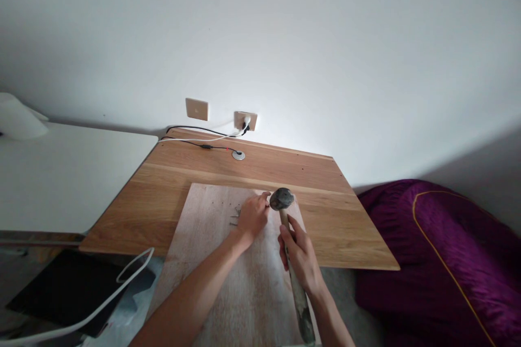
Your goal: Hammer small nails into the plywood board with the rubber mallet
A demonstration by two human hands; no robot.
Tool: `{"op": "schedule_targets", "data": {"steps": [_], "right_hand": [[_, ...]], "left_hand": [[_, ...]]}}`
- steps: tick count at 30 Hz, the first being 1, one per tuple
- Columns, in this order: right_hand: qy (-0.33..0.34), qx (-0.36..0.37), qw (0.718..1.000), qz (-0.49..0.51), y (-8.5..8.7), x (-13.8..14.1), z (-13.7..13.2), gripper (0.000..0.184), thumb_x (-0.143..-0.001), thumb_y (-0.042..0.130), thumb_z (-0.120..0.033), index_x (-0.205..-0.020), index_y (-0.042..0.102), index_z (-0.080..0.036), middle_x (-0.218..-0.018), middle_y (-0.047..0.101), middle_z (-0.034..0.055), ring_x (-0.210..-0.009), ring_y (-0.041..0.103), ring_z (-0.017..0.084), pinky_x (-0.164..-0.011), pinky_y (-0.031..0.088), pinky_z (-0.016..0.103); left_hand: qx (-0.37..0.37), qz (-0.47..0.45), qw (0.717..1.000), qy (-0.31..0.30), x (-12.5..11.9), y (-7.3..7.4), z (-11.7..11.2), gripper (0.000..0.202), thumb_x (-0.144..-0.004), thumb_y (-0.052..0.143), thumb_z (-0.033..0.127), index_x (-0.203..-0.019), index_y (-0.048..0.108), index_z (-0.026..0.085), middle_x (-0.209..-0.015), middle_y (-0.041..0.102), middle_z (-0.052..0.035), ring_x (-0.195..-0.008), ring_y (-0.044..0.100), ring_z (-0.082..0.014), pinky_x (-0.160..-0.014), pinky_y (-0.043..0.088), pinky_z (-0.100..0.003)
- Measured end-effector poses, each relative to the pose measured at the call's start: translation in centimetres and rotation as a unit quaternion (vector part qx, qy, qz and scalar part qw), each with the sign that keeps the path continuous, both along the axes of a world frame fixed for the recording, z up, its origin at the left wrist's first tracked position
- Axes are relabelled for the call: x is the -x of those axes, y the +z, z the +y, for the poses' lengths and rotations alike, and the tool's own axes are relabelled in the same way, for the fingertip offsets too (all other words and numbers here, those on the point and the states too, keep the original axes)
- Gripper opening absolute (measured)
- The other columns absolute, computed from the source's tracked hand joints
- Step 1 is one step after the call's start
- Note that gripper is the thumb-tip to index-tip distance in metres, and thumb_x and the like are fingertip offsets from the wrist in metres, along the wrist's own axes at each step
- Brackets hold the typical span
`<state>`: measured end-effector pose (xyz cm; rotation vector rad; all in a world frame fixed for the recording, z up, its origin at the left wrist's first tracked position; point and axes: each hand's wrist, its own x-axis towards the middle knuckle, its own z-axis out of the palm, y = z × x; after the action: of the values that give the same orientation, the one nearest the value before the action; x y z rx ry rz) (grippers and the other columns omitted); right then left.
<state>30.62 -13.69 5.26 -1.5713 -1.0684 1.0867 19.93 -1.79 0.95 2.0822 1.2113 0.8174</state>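
Note:
My right hand (299, 252) is wrapped round the wooden handle of a hammer (281, 199), whose dark, rounded head is up by my left fingertips. My left hand (253, 214) rests at the far part of a pale wooden board (195, 260), thumb and forefinger pinched together. Whatever is between those fingertips is too small to make out. Several loose nails (234, 219) lie on the board just left of my left hand. A row of small dark spots runs along the board near its far edge.
Under the board is a brown wooden tabletop (345, 217) against a white wall. Cables run along its back to a wall socket (245, 120). A white table (81, 173) adjoins on the left; a purple-covered piece (439, 260) stands right. A white curved tube (93, 317) crosses the lower left.

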Motion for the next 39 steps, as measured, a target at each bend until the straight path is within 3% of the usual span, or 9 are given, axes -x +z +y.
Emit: {"op": "schedule_targets", "data": {"steps": [7,14,19,25,31,39], "right_hand": [[-0.004,0.026,1.0,-0.004,-0.29,0.01,0.1,0.049,-0.095,0.057,-0.057,-0.125,0.056,-0.019,-0.061,0.048,-0.0101,-0.036,0.042,0.007,-0.03,0.035,0.017],[-0.008,0.002,1.0,0.006,-0.12,-0.19,0.02,0.051,-0.096,0.056,-0.058,-0.129,0.054,-0.019,-0.061,0.048,-0.01,-0.037,0.041,0.007,-0.031,0.035,0.017],[0.001,0.026,1.0,0.002,-0.62,-0.32,0.1,0.052,-0.094,0.057,-0.059,-0.128,0.055,-0.019,-0.062,0.048,-0.01,-0.036,0.042,0.007,-0.03,0.035,0.017],[-0.017,0.002,1.0,0.001,-0.21,-0.43,-0.07,0.053,-0.095,0.056,-0.059,-0.13,0.053,-0.019,-0.058,0.047,-0.0106,-0.037,0.041,0.008,-0.032,0.035,0.017],[-0.001,0.028,1.0,0.006,-0.46,-0.43,0.0,0.053,-0.093,0.058,-0.059,-0.127,0.055,-0.019,-0.062,0.049,-0.0096,-0.037,0.042,0.008,-0.031,0.034,0.017],[-0.007,0.009,1.0,0.002,-0.21,-0.7,-0.06,0.052,-0.094,0.056,-0.059,-0.127,0.054,-0.019,-0.061,0.048,-0.0103,-0.036,0.042,0.007,-0.031,0.035,0.017]], "left_hand": [[-0.02,-0.001,1.0,-0.014,0.1,0.01,-0.14,0.043,-0.089,0.047,0.003,-0.127,0.063,0.017,-0.112,0.076,-0.01,-0.108,0.07,-0.025,-0.097,0.052,-0.037],[-0.012,0.01,1.0,0.002,-0.05,-0.24,0.0,0.036,-0.093,0.051,0.009,-0.126,0.063,0.017,-0.102,0.077,-0.0089,-0.1,0.072,-0.0247,-0.093,0.053,-0.036],[-0.028,-0.004,1.0,-0.009,0.14,-0.12,-0.17,0.043,-0.089,0.047,0.003,-0.127,0.063,0.016,-0.11,0.076,-0.011,-0.105,0.07,-0.0255,-0.096,0.052,-0.038],[-0.004,0.009,1.0,0.001,-0.04,-0.27,0.05,0.039,-0.092,0.051,0.008,-0.128,0.063,0.019,-0.099,0.077,-0.007,-0.099,0.071,-0.0238,-0.095,0.052,-0.036],[-0.028,-0.001,1.0,-0.011,0.23,-0.25,-0.1,0.044,-0.089,0.05,0.004,-0.129,0.063,0.017,-0.106,0.076,-0.0088,-0.1,0.071,-0.0239,-0.093,0.053,-0.036],[-0.009,0.014,1.0,-0.005,0.08,-0.13,-0.02,0.04,-0.092,0.052,0.005,-0.128,0.063,0.015,-0.108,0.077,-0.0112,-0.101,0.071,-0.0253,-0.094,0.053,-0.038]]}}
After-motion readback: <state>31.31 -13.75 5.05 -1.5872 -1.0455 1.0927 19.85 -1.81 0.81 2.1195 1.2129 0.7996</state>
